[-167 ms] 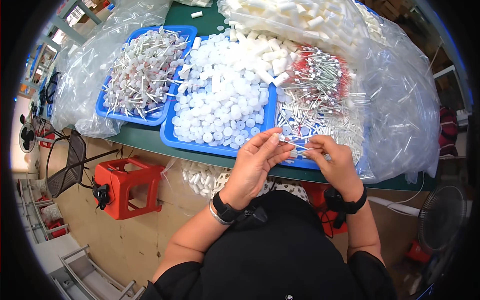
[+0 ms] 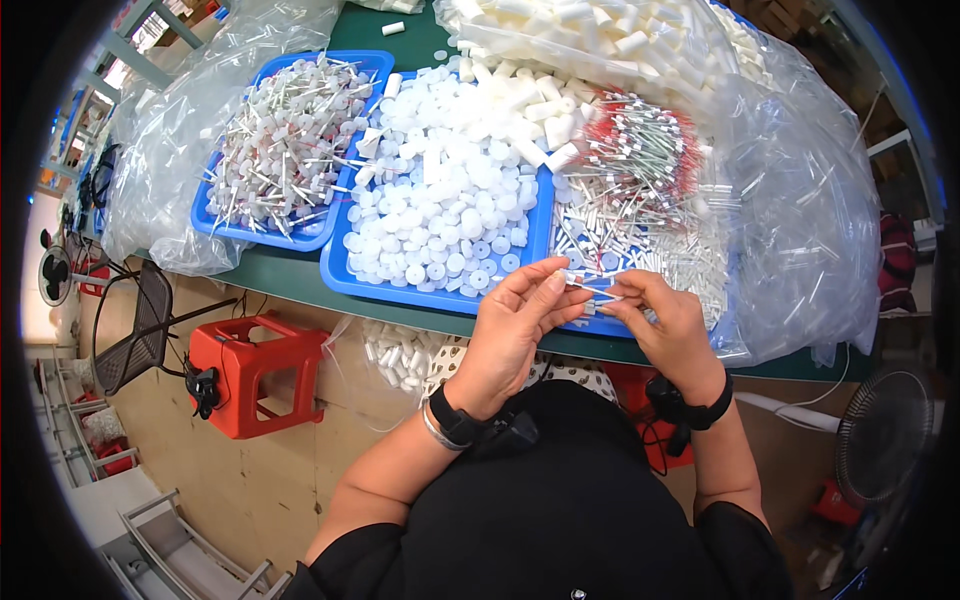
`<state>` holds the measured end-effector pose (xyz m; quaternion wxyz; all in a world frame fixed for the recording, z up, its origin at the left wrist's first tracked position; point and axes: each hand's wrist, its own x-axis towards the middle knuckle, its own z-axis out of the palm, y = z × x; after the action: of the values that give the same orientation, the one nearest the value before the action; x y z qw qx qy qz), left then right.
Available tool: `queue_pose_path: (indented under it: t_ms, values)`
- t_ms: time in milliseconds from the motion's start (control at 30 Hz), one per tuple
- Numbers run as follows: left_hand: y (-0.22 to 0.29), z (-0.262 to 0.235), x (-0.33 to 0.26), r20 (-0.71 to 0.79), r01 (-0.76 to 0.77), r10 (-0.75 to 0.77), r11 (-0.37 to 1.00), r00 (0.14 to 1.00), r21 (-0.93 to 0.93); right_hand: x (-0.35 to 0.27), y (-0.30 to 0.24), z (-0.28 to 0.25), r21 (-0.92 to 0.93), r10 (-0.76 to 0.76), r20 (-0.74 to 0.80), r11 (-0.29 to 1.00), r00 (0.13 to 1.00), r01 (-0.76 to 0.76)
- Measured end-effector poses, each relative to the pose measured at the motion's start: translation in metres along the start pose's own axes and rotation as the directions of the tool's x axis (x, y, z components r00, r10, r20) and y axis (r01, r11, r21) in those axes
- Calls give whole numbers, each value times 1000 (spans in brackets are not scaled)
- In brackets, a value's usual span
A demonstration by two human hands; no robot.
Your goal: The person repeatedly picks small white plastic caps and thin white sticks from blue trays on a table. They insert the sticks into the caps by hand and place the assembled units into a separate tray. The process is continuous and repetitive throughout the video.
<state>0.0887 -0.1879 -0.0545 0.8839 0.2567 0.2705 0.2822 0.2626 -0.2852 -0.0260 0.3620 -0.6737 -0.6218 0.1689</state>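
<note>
Plainly, a thin white stick [image 2: 597, 290] spans the gap between both hands [image 2: 515, 325] [image 2: 668, 325], each pinching one end.

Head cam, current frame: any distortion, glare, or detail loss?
Head view: fisheye bends the green table edge, corners black out; head view: glare streaks the clear bag at right; head view: pale discs look near washed out; head view: thin white part between left hand and right hand too small for detail.
</note>
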Motion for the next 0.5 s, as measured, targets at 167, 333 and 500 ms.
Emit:
queue_pose_path:
  t_ms: [167, 333, 500]
  values:
    - [-3, -1, -1, -42, -28, 29, 999, 999, 24, 0, -2, 3, 117, 91, -18, 989, 996, -88]
    - [-2, -1, -2, -44, -42, 44, 998, 998, 47, -1, -5, 3, 121, 145, -31, 983, 989, -140]
    - [-7, 2, -3, -35, -86, 92, 986, 995, 141, -2, -3, 2, -16, 62, -62, 998, 996, -64]
